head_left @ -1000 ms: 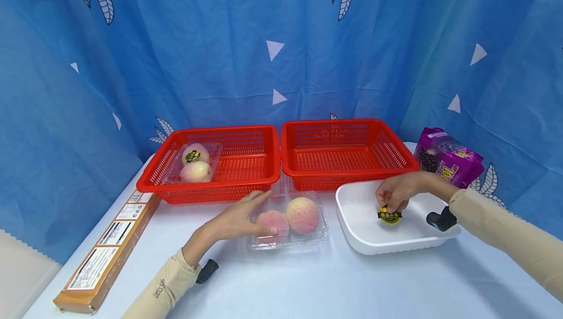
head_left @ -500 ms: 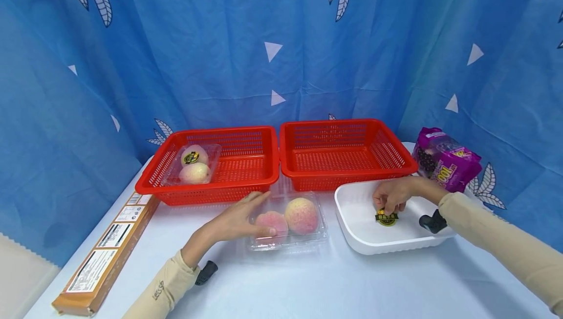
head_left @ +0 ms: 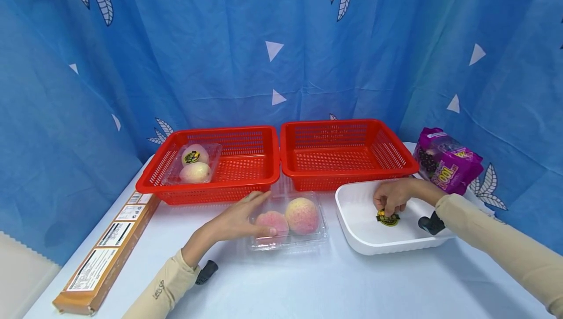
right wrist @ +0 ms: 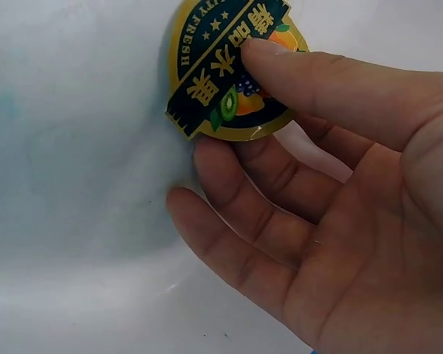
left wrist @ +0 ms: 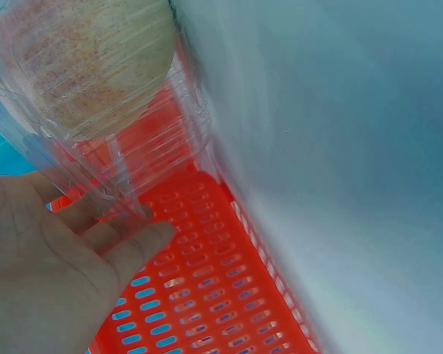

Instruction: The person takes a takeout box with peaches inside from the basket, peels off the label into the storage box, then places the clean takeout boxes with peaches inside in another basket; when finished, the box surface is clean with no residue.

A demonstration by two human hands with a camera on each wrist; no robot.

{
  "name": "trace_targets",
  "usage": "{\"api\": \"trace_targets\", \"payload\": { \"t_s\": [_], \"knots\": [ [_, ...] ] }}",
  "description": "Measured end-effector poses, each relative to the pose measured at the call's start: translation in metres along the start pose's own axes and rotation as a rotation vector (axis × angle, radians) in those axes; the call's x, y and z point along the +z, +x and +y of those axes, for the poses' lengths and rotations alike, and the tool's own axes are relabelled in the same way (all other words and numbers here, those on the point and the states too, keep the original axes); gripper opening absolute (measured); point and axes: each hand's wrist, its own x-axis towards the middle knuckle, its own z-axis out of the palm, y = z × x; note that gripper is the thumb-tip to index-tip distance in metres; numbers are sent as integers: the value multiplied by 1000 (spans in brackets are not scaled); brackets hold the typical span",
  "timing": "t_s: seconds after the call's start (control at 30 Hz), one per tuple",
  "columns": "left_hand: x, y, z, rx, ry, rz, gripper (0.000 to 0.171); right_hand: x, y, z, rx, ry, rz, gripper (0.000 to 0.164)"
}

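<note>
My left hand (head_left: 239, 219) holds the left side of a clear plastic clamshell box (head_left: 290, 244) on the table, its thumb over the front. Inside lie a pink peach (head_left: 271, 223) and a yellow-pink peach (head_left: 302, 215). In the left wrist view, the fingers (left wrist: 136, 247) lie along the box's edge. My right hand (head_left: 396, 194) is inside a white tray (head_left: 365, 241). Thumb and fingers pinch a round black-and-gold fruit sticker (right wrist: 207, 81) with Chinese characters, close over the tray bottom.
Behind stand two red baskets; the left basket (head_left: 239, 182) holds another peach box (head_left: 215, 155) with a sticker on it, beside the right basket (head_left: 347, 175). A purple bag (head_left: 455, 170) lies at the back right. A long cardboard box (head_left: 107, 255) lies left.
The right hand has moved slightly left within the white tray, the sticker still pinched. The left hand and peach box stay in place.
</note>
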Motion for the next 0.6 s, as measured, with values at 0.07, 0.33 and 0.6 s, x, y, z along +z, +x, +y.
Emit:
{"api": "trace_targets", "payload": {
  "t_s": [0.07, 0.33, 0.6],
  "knots": [
    [0, 0, 0, -2, 0, -2, 97, 1, 0, 0, 5, -2, 5, 16],
    [1, 1, -1, 0, 9, -1, 98, 5, 2, 0, -10, -24, 48, 17],
    [1, 1, -2, 6, 18, 5, 99, 6, 0, 0, -16, -75, 77, 19]
  ]
}}
